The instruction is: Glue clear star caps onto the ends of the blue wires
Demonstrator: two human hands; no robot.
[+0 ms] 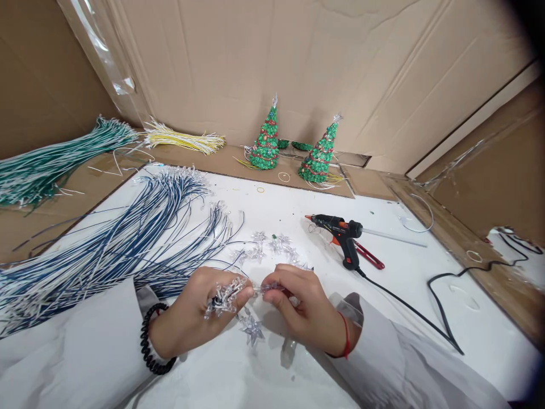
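My left hand (200,309) is closed around a bunch of clear LED-tipped wires (225,295), a black coil band on its wrist. My right hand (302,307) pinches one clear LED piece (272,288) at its fingertips, right against the bunch. A clear plastic star (252,329) lies on the white table (264,375) just below both hands. Several more clear stars (272,245) lie scattered just beyond my fingers.
A large fan of blue-and-white wires (110,250) spreads to the left. A black-and-orange glue gun (340,233) with its black cord (430,324) rests on the right. Two small green Christmas trees (266,142) (319,154) stand at the back. Green wires (51,162) and yellow wires (183,139) lie far left. Cardboard walls (298,62) surround the table.
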